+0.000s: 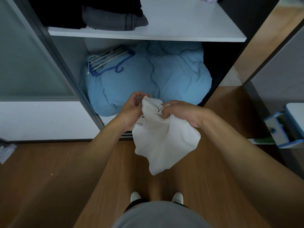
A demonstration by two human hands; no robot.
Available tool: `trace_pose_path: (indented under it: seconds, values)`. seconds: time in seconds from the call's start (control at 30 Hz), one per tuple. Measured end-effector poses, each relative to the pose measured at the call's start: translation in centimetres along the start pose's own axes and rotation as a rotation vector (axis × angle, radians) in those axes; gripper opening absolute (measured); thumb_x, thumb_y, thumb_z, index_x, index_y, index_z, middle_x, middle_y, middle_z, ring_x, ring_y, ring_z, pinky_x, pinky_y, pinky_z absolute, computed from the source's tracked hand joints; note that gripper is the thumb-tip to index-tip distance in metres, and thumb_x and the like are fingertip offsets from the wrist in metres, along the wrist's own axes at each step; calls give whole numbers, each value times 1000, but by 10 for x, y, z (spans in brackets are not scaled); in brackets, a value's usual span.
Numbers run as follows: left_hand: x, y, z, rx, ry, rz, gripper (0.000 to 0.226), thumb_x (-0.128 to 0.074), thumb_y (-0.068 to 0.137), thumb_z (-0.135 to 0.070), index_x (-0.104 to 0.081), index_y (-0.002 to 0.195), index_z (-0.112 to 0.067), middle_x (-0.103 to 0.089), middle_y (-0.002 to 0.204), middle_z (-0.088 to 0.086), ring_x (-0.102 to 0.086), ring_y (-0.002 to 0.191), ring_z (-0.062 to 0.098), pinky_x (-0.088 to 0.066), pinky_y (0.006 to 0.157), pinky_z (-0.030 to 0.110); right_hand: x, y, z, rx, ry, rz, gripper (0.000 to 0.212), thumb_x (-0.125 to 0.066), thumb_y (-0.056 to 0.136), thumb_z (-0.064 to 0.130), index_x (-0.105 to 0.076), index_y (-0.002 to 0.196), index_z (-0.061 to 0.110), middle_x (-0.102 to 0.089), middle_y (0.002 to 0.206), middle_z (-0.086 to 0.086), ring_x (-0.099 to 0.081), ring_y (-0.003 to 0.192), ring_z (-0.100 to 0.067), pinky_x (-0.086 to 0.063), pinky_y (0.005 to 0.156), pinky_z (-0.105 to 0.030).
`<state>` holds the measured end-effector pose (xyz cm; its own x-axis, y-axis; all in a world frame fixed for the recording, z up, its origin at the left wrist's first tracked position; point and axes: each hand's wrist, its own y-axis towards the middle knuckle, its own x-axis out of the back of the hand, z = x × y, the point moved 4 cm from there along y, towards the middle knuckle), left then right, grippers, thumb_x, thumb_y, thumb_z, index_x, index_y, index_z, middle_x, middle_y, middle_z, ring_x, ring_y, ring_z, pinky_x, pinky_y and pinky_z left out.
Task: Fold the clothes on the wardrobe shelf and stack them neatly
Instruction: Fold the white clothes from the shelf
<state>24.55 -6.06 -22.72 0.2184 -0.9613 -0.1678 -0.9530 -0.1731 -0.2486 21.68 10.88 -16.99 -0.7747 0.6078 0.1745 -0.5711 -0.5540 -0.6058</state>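
A crumpled white garment (162, 139) hangs in front of me above the wooden floor. My left hand (133, 106) pinches its upper edge with thumb and fingertips. My right hand (179, 112) grips a bunch of the same cloth just to the right. On the white wardrobe shelf (181, 28) above lie a folded grey garment (113, 20) and a black one (65, 10) at the left. A pale purple item (208, 0) shows at the shelf's back right edge.
Below the shelf a bulky light-blue duvet (148, 74) fills the compartment, with a blue hanger and white hangers (108, 60) on it. A frosted sliding door (29, 63) stands left. A blue-and-white drawer unit (283, 129) juts in at right. White cloth (6, 152) lies on the floor at left.
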Motion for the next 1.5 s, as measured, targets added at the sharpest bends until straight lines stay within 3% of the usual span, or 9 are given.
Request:
trace_pose_path:
  seconds: [0.33,0.53,0.67,0.8,0.93,1.17,1.3,1.4,1.5]
  values:
    - [3,-22,14,135,-67,296,32,-58,89,-53,-63,116,-37,-73,114,-13,-67,109,7,-55,83,23,-3,-11,31,142,-87,-51,17,-68,90,15,-76,100,27,-77,97,3,-73,88,-14,-59,74,-23]
    - [6,-22,28,295,-212,286,27,-38,105,-43,-53,123,-30,-58,128,-11,-69,94,-4,-54,82,16,7,-12,42,278,-18,-145,29,-67,89,10,-75,109,30,-77,106,9,-71,99,-9,-55,93,-23]
    - [6,-36,37,250,282,460,70,-48,93,-63,-48,140,-11,-54,146,3,-50,135,18,-29,109,21,17,-9,43,313,32,-190,30,-68,87,7,-80,93,34,-76,107,11,-69,105,-9,-53,91,-18]
    - [-12,-43,47,280,404,632,64,-73,71,-67,-61,123,-31,-72,118,-12,-67,110,11,-52,101,37,36,0,29,259,166,-335,18,-72,84,10,-81,94,22,-77,105,-1,-68,107,-20,-53,95,-29]
    - [-18,-35,63,361,117,479,38,-76,80,-42,-71,114,-25,-73,118,3,-69,110,22,-53,95,41,53,4,0,175,345,-432,20,-73,88,23,-76,107,19,-78,100,2,-71,100,-17,-59,77,-23]
    - [-30,-18,62,380,-113,274,33,-63,95,-39,-71,114,-13,-76,111,7,-73,102,22,-59,76,31,43,-2,-116,-238,481,-273,73,-42,83,83,-66,111,20,-74,104,-6,-70,96,-26,-51,90,-44]
    - [-41,-8,57,360,164,121,50,-53,95,-58,-62,125,-19,-73,115,3,-69,108,24,-51,100,42,27,-12,-144,-233,377,-299,76,-66,72,78,-61,129,28,-68,126,3,-65,114,-20,-50,100,-44]
    - [-44,-1,47,243,440,56,61,-45,93,-68,-58,127,-19,-71,107,-3,-67,98,16,-54,90,36,36,-13,-140,-127,239,-448,37,-66,90,54,-74,97,19,-78,100,0,-74,83,-10,-53,69,-21]
    - [-40,8,40,206,594,-13,67,-42,95,-68,-52,131,-12,-66,107,-1,-63,97,15,-51,83,31,50,-16,-130,-65,220,-523,33,-57,98,48,-69,80,22,-72,80,8,-68,78,-10,-43,59,-18]
